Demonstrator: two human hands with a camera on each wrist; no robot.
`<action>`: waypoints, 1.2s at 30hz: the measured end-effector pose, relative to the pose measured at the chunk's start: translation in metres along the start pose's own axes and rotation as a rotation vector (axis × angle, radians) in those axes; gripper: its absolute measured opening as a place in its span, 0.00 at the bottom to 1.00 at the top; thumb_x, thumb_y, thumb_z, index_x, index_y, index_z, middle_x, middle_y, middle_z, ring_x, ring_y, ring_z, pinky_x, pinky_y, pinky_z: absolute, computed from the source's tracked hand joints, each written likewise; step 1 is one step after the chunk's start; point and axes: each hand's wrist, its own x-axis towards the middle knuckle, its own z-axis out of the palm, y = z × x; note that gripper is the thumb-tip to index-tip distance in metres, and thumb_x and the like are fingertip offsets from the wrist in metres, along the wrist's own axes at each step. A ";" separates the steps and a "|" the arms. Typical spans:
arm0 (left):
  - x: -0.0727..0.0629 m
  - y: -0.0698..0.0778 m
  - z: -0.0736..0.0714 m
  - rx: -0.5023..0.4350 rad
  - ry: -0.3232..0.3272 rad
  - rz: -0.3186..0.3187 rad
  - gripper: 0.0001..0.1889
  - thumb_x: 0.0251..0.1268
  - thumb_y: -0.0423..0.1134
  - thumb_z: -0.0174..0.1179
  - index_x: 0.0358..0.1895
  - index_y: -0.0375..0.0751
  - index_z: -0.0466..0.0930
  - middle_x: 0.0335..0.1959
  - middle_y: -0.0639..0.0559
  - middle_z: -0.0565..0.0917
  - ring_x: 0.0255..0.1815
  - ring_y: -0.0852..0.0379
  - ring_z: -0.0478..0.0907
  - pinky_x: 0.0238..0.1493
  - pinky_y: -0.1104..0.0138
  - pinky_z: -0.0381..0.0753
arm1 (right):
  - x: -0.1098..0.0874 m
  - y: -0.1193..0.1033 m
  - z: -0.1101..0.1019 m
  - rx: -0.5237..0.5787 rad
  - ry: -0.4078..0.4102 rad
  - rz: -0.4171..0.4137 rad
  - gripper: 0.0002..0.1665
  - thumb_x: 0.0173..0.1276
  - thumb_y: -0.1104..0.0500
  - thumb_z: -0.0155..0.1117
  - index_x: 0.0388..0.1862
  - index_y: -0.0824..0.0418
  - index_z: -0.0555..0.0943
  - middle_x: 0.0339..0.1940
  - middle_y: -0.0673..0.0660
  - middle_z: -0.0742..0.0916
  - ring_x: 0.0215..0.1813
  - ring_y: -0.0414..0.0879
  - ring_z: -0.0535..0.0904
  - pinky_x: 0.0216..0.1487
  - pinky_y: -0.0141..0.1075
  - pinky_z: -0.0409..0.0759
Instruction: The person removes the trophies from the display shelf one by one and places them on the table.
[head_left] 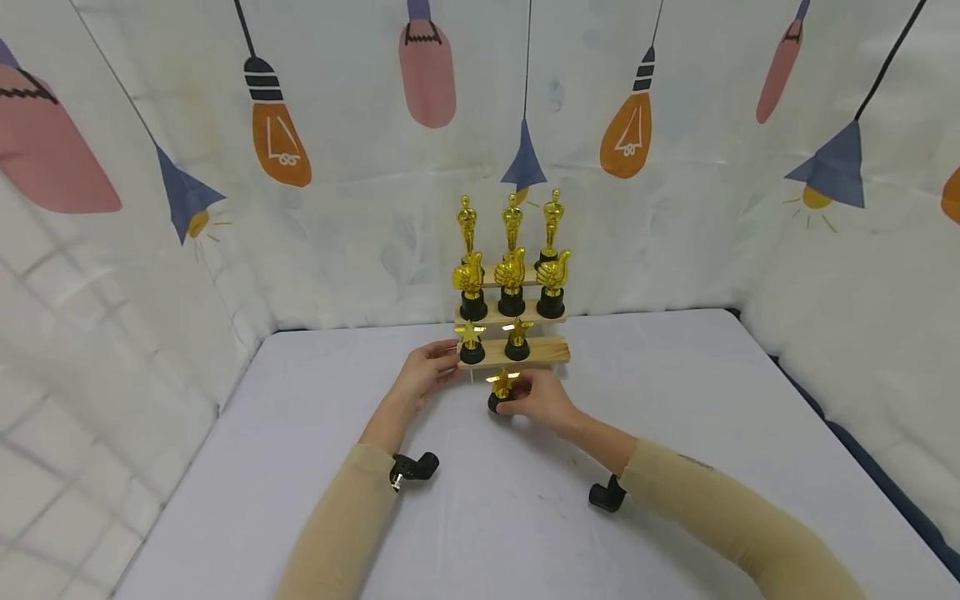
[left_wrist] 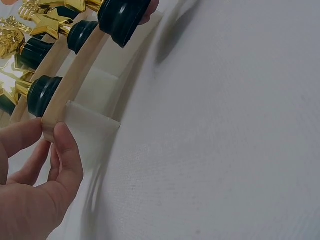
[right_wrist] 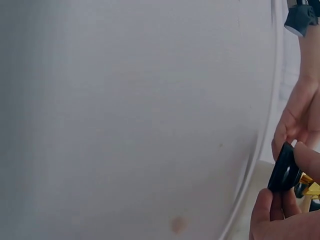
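Observation:
A tiered wooden rack point(head_left: 553, 351) stands at the far middle of the table. My left hand point(head_left: 426, 372) pinches the left end of its lowest shelf point(left_wrist: 80, 70) between thumb and fingers. In front of that shelf, my right hand point(head_left: 545, 400) holds a small gold star trophy point(head_left: 501, 387) by its black base point(right_wrist: 285, 171), roughly upright. Two like star trophies, one on the left point(head_left: 472, 343) and one mid-shelf point(head_left: 517, 339), sit on the lowest shelf, whose right part is bare wood. The right wrist view shows only part of the gripping fingers.
Gold thumbs-up trophies point(head_left: 512, 283) fill the middle shelf; gold figure trophies point(head_left: 512, 225) stand on the top one. Behind the rack hangs a patterned cloth point(head_left: 360, 242). White cloth covers the table point(head_left: 480, 517), and each wrist wears a black camera point(head_left: 415, 467).

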 end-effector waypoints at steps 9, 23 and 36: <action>0.001 0.000 -0.002 -0.009 -0.008 0.006 0.24 0.74 0.28 0.61 0.71 0.32 0.72 0.61 0.39 0.77 0.49 0.54 0.80 0.61 0.57 0.81 | 0.013 -0.009 0.012 -0.062 0.000 0.007 0.22 0.56 0.59 0.84 0.46 0.66 0.85 0.38 0.53 0.88 0.40 0.45 0.81 0.41 0.37 0.82; 0.001 -0.002 -0.002 -0.013 -0.022 0.001 0.23 0.75 0.28 0.59 0.71 0.33 0.72 0.61 0.39 0.76 0.48 0.55 0.79 0.60 0.57 0.81 | 0.025 -0.006 0.033 -0.082 -0.007 0.052 0.20 0.54 0.58 0.85 0.41 0.65 0.85 0.35 0.53 0.86 0.38 0.45 0.80 0.38 0.36 0.81; 0.003 -0.002 -0.001 -0.009 -0.018 -0.010 0.24 0.76 0.29 0.59 0.71 0.33 0.72 0.62 0.39 0.75 0.50 0.53 0.79 0.55 0.62 0.84 | 0.030 -0.010 0.039 -0.121 0.012 0.051 0.21 0.52 0.59 0.86 0.40 0.65 0.85 0.35 0.53 0.86 0.37 0.45 0.80 0.36 0.35 0.81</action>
